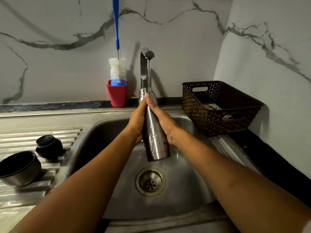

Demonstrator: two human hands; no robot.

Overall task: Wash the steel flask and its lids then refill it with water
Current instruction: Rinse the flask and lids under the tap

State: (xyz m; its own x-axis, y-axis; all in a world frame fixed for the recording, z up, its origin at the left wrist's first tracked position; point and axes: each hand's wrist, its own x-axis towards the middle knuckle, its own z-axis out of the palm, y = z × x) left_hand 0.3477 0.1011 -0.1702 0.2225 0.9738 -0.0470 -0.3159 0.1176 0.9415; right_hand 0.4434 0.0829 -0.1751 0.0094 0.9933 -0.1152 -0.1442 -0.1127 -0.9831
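While the tap (pixel 144 68) lets a thin stream of water (pixel 149 74) fall into its open mouth, the steel flask (pixel 155 142) is held a little tilted above the sink basin (pixel 107 132), its bottom over the drain (pixel 150 181). The left hand (pixel 137 121) and the right hand (pixel 164 125) press it from both sides. Their fingers lie straight along its body and meet near the neck, and neither hand is wrapped around it. I judge this to be the rinsing of the flask, or perhaps already the refilling; from this view I cannot decide which. The next move probably calls for a firmer hold, because wet steel between flat palms can slip, and then for emptying the flask or taking up the lids. The cup lid (pixel 19 167) and the black stopper (pixel 48 146) lie on the ribbed steel drainboard (pixel 33 132) to the left, close together and well apart from the flask. Behind the sink, a bottle brush (pixel 117 68) with a blue handle stands in a red cup (pixel 117 95). At the right, a brown perforated basket (pixel 218 111) sits on the dark counter (pixel 277 157). The walls (pixel 185 39) are grey-veined marble, and the light is dim.
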